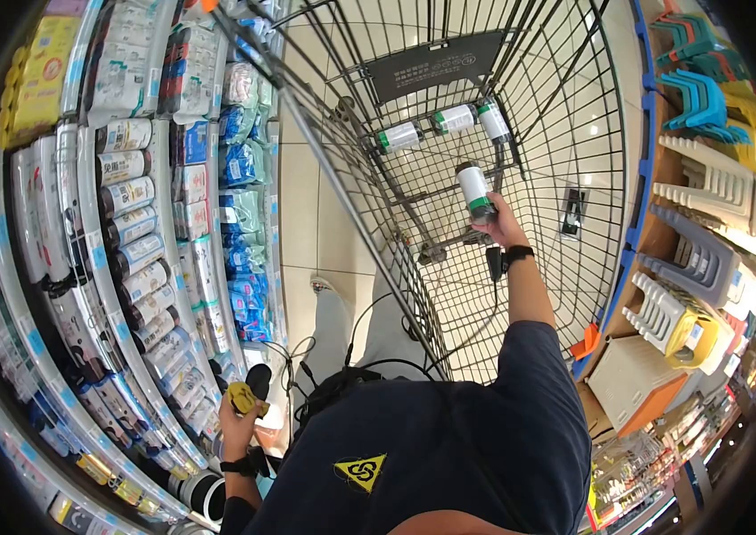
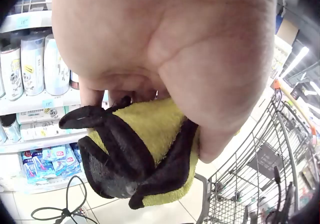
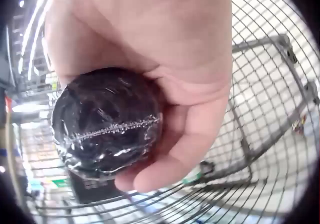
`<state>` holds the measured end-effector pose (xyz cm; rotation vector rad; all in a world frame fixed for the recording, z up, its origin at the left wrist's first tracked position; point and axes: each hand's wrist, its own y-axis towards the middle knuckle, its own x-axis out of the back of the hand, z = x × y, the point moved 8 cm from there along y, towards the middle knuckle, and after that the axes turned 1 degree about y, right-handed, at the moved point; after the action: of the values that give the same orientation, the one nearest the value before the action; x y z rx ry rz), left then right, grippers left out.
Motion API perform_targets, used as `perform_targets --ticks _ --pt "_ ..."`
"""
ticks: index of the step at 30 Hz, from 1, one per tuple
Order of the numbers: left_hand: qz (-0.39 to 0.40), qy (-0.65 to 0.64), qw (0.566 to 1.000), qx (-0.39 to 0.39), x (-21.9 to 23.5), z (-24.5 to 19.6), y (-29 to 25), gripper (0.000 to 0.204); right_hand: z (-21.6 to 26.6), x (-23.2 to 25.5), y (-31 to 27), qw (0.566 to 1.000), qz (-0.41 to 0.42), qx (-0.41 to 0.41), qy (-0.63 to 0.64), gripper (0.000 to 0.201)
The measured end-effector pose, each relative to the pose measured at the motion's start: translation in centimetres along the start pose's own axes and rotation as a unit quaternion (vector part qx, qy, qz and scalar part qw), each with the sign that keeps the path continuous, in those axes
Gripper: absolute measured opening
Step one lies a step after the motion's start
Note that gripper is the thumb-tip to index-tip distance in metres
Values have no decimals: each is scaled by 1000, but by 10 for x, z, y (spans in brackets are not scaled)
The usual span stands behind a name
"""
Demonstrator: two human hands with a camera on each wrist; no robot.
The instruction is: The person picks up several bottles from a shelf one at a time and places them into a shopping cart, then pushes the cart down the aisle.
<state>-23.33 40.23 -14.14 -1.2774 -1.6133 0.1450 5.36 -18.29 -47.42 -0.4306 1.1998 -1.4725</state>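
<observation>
My right hand (image 1: 496,223) grips a white canister (image 1: 474,190) with a green band and a dark, shrink-wrapped end (image 3: 107,126), held inside the wire shopping cart (image 1: 565,134). Three like canisters (image 1: 447,119) lie in the cart's far end. My left hand (image 1: 240,415) holds a yellow and black cloth item (image 2: 145,154) low beside the shelf. In the left wrist view the fingers curl round that yellow and black cloth item, and the palm hides its top.
Shelves of canisters (image 1: 133,223) and blue packets (image 1: 240,169) run along the left. Stacked plastic stools (image 1: 708,259) and coloured racks (image 1: 708,98) line the right. A tiled aisle floor (image 1: 307,223) lies between the shelf and the cart. Cables (image 1: 302,357) hang by my legs.
</observation>
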Motion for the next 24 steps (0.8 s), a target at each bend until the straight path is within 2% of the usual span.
perform_targets --ticks 2,5,7,10,11,13,14,15,17,18,19,20,21,22,23,24 --pt "6 -24 1000 -7 3 25 6 40 17 -40 -42 991 90 0 104 60" --pt "-5 -53 998 -36 14 72 21 40 48 -100 -105 973 168 29 155 63" --pt "-22 -80 995 -53 26 99 30 40 66 -146 -147 962 214 79 149 64" --pt "-33 -186 980 -67 50 131 31 42 76 -224 -222 952 261 79 140 65" --pt "-37 -163 984 -67 59 148 34 43 75 -258 -243 941 299 85 130 66" --pt "-49 -249 964 -79 73 173 30 48 66 -299 -281 954 263 134 60 74" --pt "-91 -232 964 -95 85 183 24 49 61 -326 -295 957 243 155 33 74" --pt "-131 -212 963 -106 98 194 17 50 53 -377 -322 898 403 169 -44 79" --pt "-179 -174 964 -93 115 220 3 48 31 -466 -369 853 398 280 -185 80" --pt "-195 -242 946 -86 113 245 1 44 17 -503 -375 848 406 298 -169 81" --pt "-209 -258 940 -80 118 257 -12 44 2 -538 -384 844 405 317 -151 82" --pt "-229 -255 936 -80 126 261 -26 44 -16 -583 -401 833 460 287 -113 85" --pt "-247 -251 932 -83 132 264 -33 45 -29 -624 -413 807 532 250 -56 87" --pt "-255 -307 912 -93 130 277 -37 44 -41 -662 -425 774 600 201 10 87" --pt "-265 -313 907 -96 129 286 -42 44 -53 -700 -447 719 673 171 11 87" --pt "-295 -303 902 -82 130 296 -50 43 -62 -724 -460 769 607 198 -9 85"
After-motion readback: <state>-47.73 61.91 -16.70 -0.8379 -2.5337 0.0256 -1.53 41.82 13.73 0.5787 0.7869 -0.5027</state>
